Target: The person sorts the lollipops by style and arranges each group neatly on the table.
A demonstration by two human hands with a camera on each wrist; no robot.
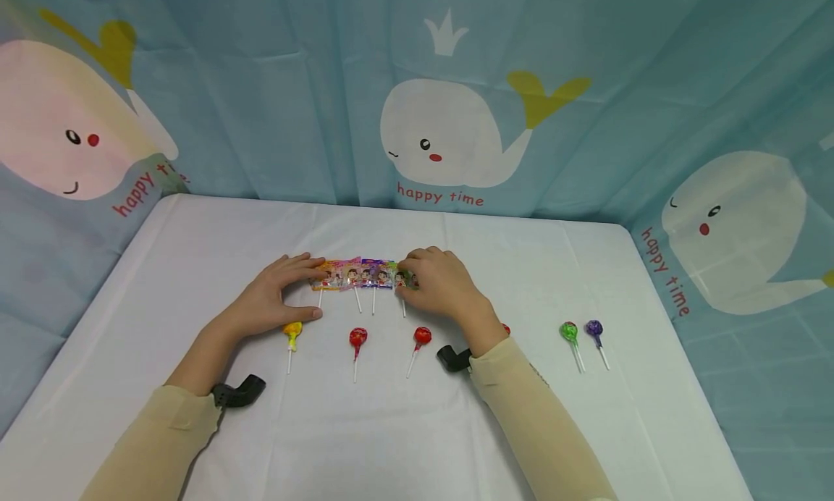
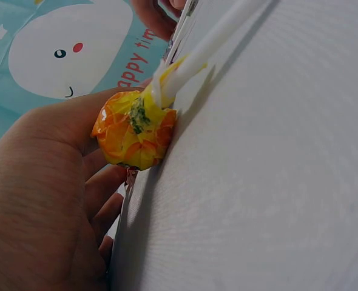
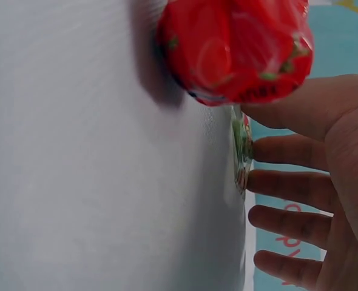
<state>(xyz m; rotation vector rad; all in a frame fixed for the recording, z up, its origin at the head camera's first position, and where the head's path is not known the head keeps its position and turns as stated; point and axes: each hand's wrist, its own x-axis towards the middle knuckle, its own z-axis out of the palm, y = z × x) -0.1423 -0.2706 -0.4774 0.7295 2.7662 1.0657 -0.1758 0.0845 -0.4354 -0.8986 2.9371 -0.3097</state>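
1. The blue whale curtain (image 1: 274, 110) has red words. Under the middle white whale (image 1: 449, 135), at 12 o'clock from the table, it says "happy time" (image 1: 440, 195).
2. At 9 o'clock, by the left whale, you can read "happy" and part of "time" (image 1: 146, 188).
3. At 3 o'clock, by the right whale, it says "happy time" (image 1: 664, 269), running downward.
4. The left wrist view shows "appy ti" (image 2: 133, 65) on the curtain.
5. The candy wrappers have words too small to read.

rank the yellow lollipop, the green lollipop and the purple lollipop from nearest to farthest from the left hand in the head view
1. yellow lollipop, just below the left hand, about touching it.
2. green lollipop, far off to the right, past the right hand.
3. purple lollipop, just right of the green one.
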